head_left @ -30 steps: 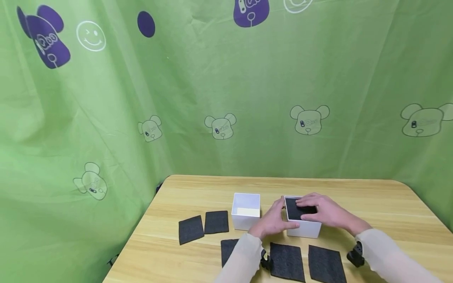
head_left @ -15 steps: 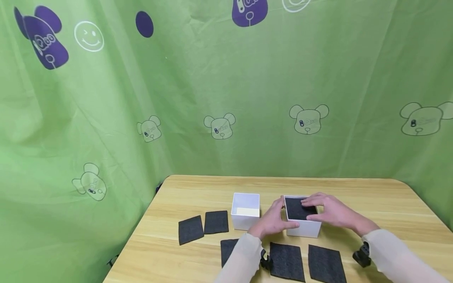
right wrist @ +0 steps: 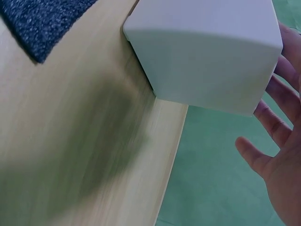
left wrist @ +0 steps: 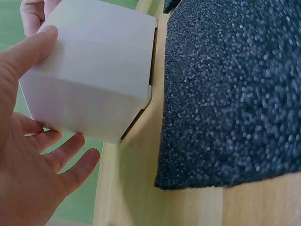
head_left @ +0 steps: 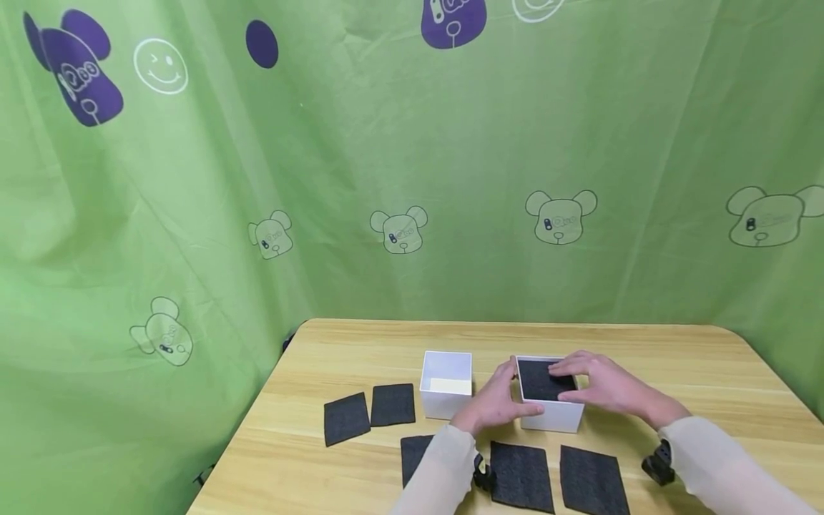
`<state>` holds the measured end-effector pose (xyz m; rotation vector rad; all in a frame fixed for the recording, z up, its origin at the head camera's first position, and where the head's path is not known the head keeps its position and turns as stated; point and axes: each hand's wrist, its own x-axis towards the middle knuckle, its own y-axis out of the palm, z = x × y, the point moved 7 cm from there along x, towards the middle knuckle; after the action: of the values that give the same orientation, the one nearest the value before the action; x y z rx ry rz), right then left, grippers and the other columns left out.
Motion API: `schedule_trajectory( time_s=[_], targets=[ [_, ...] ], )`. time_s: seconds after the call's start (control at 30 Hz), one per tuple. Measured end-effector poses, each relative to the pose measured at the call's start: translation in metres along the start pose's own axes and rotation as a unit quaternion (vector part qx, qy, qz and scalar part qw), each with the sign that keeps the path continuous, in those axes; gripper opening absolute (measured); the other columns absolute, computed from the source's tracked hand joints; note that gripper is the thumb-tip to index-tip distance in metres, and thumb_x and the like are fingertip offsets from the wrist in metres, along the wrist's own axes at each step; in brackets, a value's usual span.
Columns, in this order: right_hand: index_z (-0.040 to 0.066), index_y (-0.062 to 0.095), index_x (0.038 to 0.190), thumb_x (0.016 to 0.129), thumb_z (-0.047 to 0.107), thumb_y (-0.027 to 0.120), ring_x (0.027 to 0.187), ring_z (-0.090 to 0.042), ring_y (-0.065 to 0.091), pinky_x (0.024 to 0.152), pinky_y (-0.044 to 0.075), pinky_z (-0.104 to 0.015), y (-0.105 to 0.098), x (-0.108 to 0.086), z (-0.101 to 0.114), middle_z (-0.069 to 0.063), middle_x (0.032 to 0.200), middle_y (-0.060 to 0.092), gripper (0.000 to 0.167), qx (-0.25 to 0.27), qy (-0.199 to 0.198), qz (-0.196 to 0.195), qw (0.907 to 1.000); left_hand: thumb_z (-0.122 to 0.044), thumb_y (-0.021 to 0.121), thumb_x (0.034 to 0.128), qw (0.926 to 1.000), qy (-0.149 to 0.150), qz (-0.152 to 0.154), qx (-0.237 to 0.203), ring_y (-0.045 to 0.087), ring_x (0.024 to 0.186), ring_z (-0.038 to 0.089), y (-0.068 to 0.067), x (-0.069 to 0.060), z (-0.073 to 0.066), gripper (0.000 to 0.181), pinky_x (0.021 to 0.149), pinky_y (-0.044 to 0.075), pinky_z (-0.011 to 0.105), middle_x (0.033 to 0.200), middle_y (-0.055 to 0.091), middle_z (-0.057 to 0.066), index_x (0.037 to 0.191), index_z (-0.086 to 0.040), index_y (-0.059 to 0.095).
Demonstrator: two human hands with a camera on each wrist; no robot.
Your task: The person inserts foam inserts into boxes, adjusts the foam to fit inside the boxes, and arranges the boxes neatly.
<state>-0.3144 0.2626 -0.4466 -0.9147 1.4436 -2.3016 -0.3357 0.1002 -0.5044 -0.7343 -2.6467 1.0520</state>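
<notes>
A white square box (head_left: 552,418) stands on the table with a black felt-like square (head_left: 536,380) lying inside it, near the rim. My left hand (head_left: 492,406) holds this box at its near left corner. In the left wrist view, the thumb of that hand (left wrist: 29,174) presses on one face of the white box (left wrist: 101,56), and its fingers lie along the adjoining side. Over the box's right part, my right hand (head_left: 604,386) rests its fingertips on the black square. In the right wrist view, the right hand's fingers (right wrist: 272,123) are spread beside the white box (right wrist: 202,66).
A second white box (head_left: 445,405) stands just left of the first. Flat black squares lie on the wooden table (head_left: 290,465): two at left (head_left: 347,419) and several along the front (head_left: 523,478). My left forearm partly covers one. A green curtain (head_left: 476,279) hangs behind.
My right hand has slid slightly to the right over the black square, baring more of it. The left hand and the box have stayed in place.
</notes>
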Motion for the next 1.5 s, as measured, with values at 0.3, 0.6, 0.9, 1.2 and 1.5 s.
schedule_trajectory(
  time_s=[0.3,0.6,0.9,1.2,1.5],
  targets=[
    [0.004,0.070,0.110,0.076,0.036,0.078,0.102,-0.030,0.058,0.086,0.048,-0.053,0.000,-0.003,0.000,-0.009,0.113,0.065,0.048,0.016,0.021,-0.010,0.9996,-0.051,0.073,0.0774,1.0000,0.002,0.001,0.001,0.027,0.137,0.017,-0.001,0.001,0.000,0.103,0.109,0.029,0.036,0.154,0.023,0.002,0.153,-0.014,0.013],
    [0.004,0.068,0.114,0.076,0.033,0.079,0.106,-0.036,0.056,0.087,0.044,-0.059,-0.012,-0.022,-0.002,-0.011,0.118,0.063,0.049,0.031,0.058,-0.054,0.9964,-0.053,0.074,0.0753,0.9996,-0.003,-0.006,-0.029,0.023,0.139,0.018,-0.001,0.001,0.000,0.106,0.110,0.027,0.039,0.156,0.018,0.004,0.153,-0.014,0.012],
    [0.004,0.065,0.117,0.073,0.028,0.082,0.100,-0.030,0.060,0.082,0.049,-0.049,-0.017,-0.045,-0.004,-0.011,0.114,0.065,0.053,0.016,0.061,-0.080,0.9948,-0.051,0.075,0.0751,0.9991,-0.007,-0.011,-0.041,0.027,0.137,0.016,0.001,0.002,0.004,0.106,0.109,0.029,0.037,0.154,0.022,-0.002,0.153,-0.018,0.012],
    [0.003,0.062,0.116,0.072,0.026,0.083,0.093,-0.015,0.060,0.073,0.054,-0.035,-0.009,-0.074,-0.001,-0.009,0.110,0.063,0.054,0.047,0.079,-0.054,0.9943,-0.050,0.074,0.0770,0.9993,-0.004,-0.002,-0.037,0.025,0.138,0.016,0.000,0.001,0.000,0.104,0.109,0.028,0.037,0.154,0.022,-0.002,0.153,-0.017,0.011],
    [0.006,0.059,0.122,0.068,0.053,0.078,0.102,-0.028,0.055,0.085,0.046,-0.025,0.018,-0.100,0.013,-0.007,0.118,0.058,0.074,-0.012,0.077,0.026,0.9966,-0.051,0.073,0.0770,0.9990,-0.001,-0.001,-0.045,0.023,0.138,0.016,0.001,0.001,0.000,0.104,0.110,0.027,0.038,0.155,0.020,-0.002,0.154,-0.018,0.010]
  ],
)
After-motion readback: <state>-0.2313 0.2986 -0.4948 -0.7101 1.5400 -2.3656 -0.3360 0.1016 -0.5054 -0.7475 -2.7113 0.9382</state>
